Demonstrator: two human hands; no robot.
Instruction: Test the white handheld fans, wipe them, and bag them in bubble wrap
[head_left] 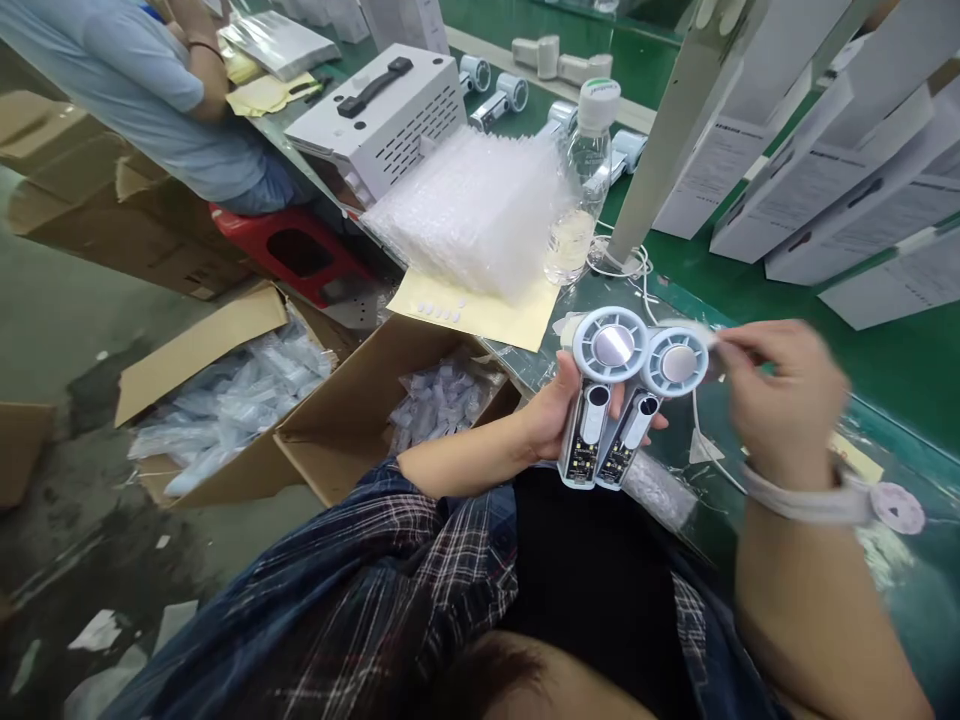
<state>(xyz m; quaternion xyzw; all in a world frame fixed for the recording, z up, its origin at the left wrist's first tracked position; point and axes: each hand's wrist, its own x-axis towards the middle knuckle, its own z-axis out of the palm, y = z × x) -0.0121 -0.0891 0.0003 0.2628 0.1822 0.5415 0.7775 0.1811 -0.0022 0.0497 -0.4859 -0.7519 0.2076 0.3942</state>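
Note:
My left hand (556,405) is closed around two light-blue handheld fans, held side by side above my lap. The left fan (610,345) and the right fan (677,362) each have a round head with a silvery centre disc. Their handles are uncovered at the front, showing dark circuit boards and a pale strip with a black round spot. At the outer edge of the right fan's head, my right hand (784,390) has thumb and fingers pinched together and is blurred. Something pale shows at its fingertips, too unclear to name.
Bubble-wrap bags (480,200) are stacked beside a plastic bottle (581,190) and a yellow sheet (480,310). A white metal box (382,120) stands behind. Cartons (330,440) of wrapped parts are on the floor at left. White boxes (795,190) line the right; another person (142,90) sits nearby.

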